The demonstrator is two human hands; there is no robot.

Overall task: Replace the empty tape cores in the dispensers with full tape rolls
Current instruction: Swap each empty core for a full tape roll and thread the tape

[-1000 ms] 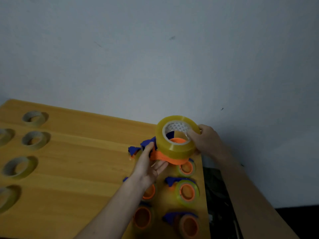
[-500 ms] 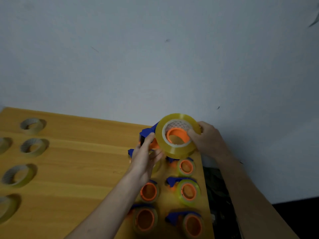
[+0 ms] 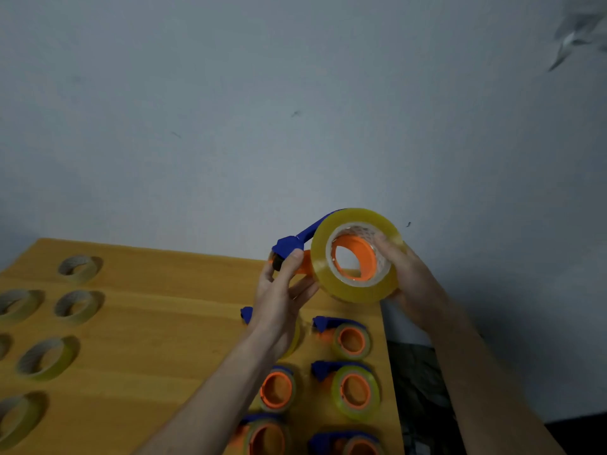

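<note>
Both hands are raised above the far right corner of the wooden table (image 3: 138, 323), holding one tape dispenser (image 3: 297, 249) between them in front of the grey wall (image 3: 230, 110). The left hand (image 3: 282, 293) comes up from below with its thumb laid over the blue and orange front end of the dispenser and its fingers curled beneath it – a firm grip on that end. The right hand (image 3: 410, 284) wraps round the far side of the full tape roll (image 3: 356, 256), fingers curled over the yellow rim with the tips at the edge of the core hole, clasping the roll. The roll sits around the dispenser's orange hub (image 3: 356, 254), tilted so the open hub faces the camera. On the table below the hands, more dispensers lie in two columns near the right edge – one (image 3: 348, 338) just under the held roll, another (image 3: 353, 390) nearer, one with an orange hub (image 3: 277, 389) beside the left forearm, and two cut off by the bottom edge. The left forearm covers part of a further dispenser (image 3: 248, 315). Well apart on the left half of the table lie several tape rings (image 3: 78, 267), flat and spaced out; whether they are bare cores or thin rolls I cannot tell
</note>
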